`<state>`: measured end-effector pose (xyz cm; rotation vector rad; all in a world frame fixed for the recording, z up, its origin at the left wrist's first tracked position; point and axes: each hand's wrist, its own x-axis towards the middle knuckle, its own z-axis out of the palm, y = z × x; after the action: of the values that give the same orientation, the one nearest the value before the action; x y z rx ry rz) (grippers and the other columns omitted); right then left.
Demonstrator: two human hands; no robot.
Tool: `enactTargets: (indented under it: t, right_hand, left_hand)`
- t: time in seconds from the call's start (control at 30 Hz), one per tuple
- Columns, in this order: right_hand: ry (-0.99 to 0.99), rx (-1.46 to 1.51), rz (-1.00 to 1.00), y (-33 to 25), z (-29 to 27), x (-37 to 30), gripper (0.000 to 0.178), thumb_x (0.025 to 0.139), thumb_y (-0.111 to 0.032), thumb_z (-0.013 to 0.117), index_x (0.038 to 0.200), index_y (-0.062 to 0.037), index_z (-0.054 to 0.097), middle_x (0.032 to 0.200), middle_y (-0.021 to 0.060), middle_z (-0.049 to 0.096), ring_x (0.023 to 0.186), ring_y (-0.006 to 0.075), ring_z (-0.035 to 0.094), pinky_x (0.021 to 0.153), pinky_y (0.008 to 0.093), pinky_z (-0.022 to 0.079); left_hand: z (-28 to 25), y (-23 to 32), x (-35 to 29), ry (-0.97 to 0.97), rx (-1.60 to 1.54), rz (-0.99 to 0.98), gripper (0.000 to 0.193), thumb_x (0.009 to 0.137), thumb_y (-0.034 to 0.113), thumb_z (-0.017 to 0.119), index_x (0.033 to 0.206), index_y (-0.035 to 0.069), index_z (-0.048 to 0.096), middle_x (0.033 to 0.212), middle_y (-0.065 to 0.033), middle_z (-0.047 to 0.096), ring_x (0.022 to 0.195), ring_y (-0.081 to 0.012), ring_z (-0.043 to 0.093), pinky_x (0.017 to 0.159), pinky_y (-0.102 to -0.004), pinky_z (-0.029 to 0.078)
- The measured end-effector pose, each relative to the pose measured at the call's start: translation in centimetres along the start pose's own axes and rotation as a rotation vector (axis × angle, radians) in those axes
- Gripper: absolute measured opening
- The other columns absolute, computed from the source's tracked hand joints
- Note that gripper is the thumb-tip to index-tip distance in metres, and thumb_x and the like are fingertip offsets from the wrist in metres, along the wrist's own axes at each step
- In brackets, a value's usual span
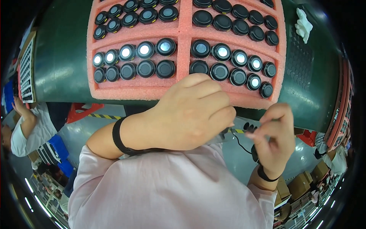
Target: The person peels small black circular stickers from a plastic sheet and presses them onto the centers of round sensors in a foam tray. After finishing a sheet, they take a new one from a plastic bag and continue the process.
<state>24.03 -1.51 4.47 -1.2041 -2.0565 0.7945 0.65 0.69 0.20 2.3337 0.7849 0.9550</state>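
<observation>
My left hand point(194, 110) reaches across in front of the foam tray with its back turned up and its fingers curled under. Whatever it holds is hidden beneath it. To its right, my right hand point(276, 135) is raised with thumb and fingers bent inward, partly blurred. Several small black round pieces point(251, 127) show beside its fingertips; I cannot tell if it grips them. Just beyond my hands lies the pink foam tray point(184, 45), filled with rows of round black discs point(166, 69). Some discs have shiny silver centres, and others are black on top.
The tray rests on a dark green table point(63, 57). To its right are a sheet of dark round dots point(299, 57) and a crumpled white tissue point(303, 24). A thin black cable point(240, 143) hangs between my hands. Another person's arm point(24, 110) appears at left.
</observation>
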Motion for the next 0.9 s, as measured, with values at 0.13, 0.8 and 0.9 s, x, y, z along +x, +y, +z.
enactTargets:
  t: [0.13,0.8,0.9]
  right_hand:
    - [0.080,0.040,0.229,0.7,-0.4,1.5,0.019,0.074,0.002,0.077,0.084,-0.0015,0.062,0.087,0.0068,0.055,0.077,0.0207,0.055,0.069,0.0311,0.045]
    - [0.016,-0.042,0.437,3.0,0.5,3.2,0.010,0.089,-0.001,0.068,0.088,0.0014,0.059,0.084,0.0057,0.052,0.076,0.0170,0.050,0.071,0.0290,0.043]
    - [-0.018,-0.073,0.419,3.1,0.4,3.1,0.010,0.094,-0.002,0.065,0.091,0.0020,0.056,0.088,0.0019,0.050,0.077,0.0102,0.046,0.070,0.0236,0.040]
  left_hand:
    - [0.7,0.3,0.6,-0.082,0.054,0.056,0.017,0.074,0.017,0.070,0.086,0.006,0.063,0.093,-0.0067,0.063,0.090,-0.0235,0.060,0.083,-0.0399,0.050]
    - [3.3,0.2,1.9,-0.127,0.143,0.092,0.013,0.074,0.018,0.062,0.073,0.006,0.056,0.107,-0.0129,0.067,0.107,-0.0244,0.063,0.097,-0.0395,0.049]
    - [3.3,0.2,1.9,-0.112,0.159,0.096,0.013,0.074,0.018,0.062,0.073,0.006,0.056,0.107,-0.0132,0.067,0.107,-0.0248,0.063,0.098,-0.0389,0.050]
